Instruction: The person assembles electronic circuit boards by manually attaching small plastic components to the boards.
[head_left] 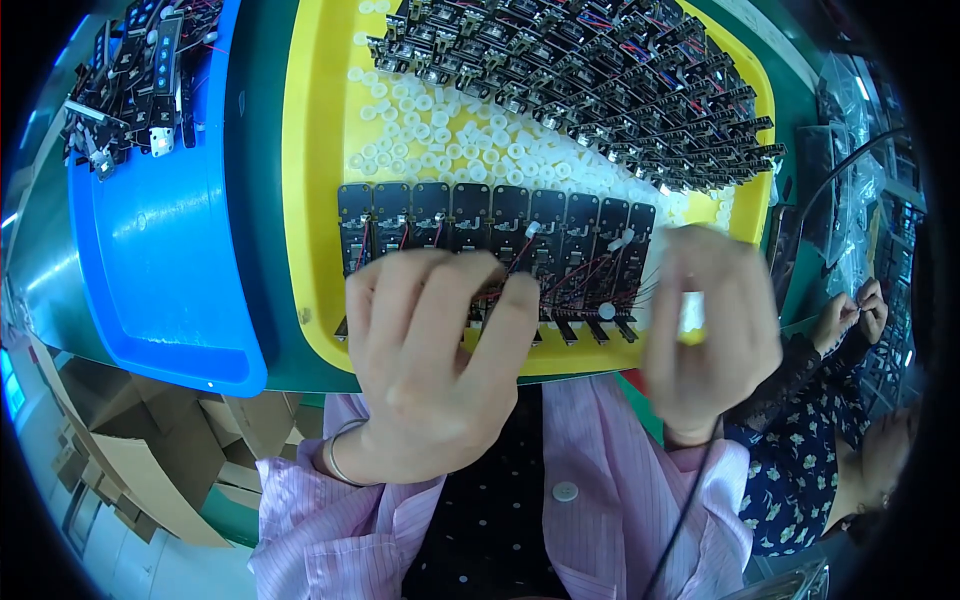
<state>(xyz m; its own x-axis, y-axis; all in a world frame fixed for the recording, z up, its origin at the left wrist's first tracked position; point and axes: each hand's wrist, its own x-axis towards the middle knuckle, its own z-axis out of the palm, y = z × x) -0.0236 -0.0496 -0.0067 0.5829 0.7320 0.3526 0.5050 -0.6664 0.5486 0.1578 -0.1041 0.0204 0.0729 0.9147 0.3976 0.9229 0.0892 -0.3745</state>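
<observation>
A row of black circuit boards (470, 215) lies side by side near the front of a yellow tray (317, 250), with thin red and black wires trailing over them. My left hand (425, 350) is over the left part of this row, its fingers bent down onto the boards and wires; the fingertips are partly hidden, so a grip cannot be made out. My right hand (712, 325) is at the row's right end, curled and smeared by motion. A small white connector (622, 240) rests on the right boards, and another white connector (532, 230) lies near the middle.
Many small white plastic rings (440, 135) are scattered in the tray behind the row. Denser rows of upright circuit boards (580, 80) fill its back. At left stands a blue tray (160, 260) with assembled parts (150, 80). Cardboard boxes (170, 440) sit below; a co-worker's hands (850, 315) are at right.
</observation>
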